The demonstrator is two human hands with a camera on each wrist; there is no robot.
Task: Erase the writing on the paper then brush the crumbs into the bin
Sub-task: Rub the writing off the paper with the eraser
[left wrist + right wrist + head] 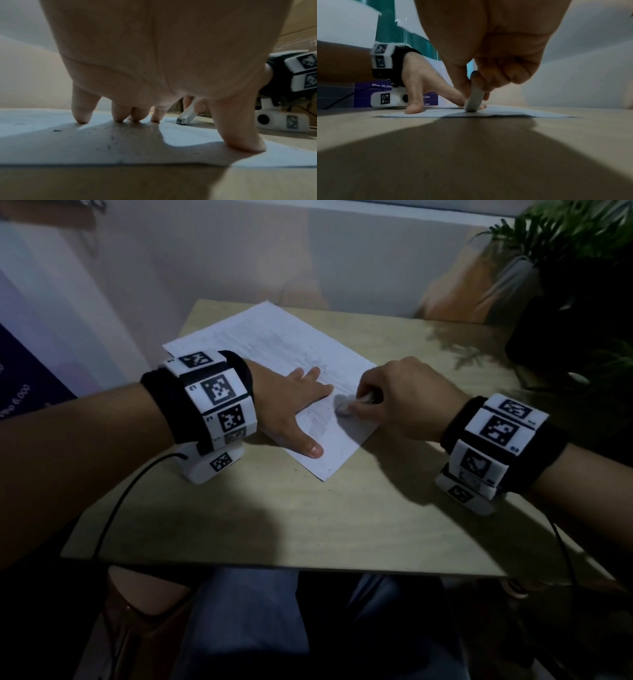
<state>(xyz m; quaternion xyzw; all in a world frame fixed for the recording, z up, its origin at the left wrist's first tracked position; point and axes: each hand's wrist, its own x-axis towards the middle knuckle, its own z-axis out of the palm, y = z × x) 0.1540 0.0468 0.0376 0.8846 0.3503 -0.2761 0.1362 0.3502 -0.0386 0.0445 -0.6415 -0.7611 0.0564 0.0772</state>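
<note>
**Eraser tip meeting the held-down sheet**

The left hand [291, 402] is lying flat with fingers spread, pressing the white rectangular paper sheet [270, 337] onto the light wooden table [308, 508]. At its 3 o'clock, the right hand [400, 395] is pinching a white block eraser [187, 115], its grey-smudged tip touching the paper. Dark crumbs [111, 138] are lying scattered under the left palm.

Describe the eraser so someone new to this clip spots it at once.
On the wooden table lies one white paper, pinned by the left hand. The eraser is the white stick that the right hand pinches, its grey-smudged tip on the paper.
</note>
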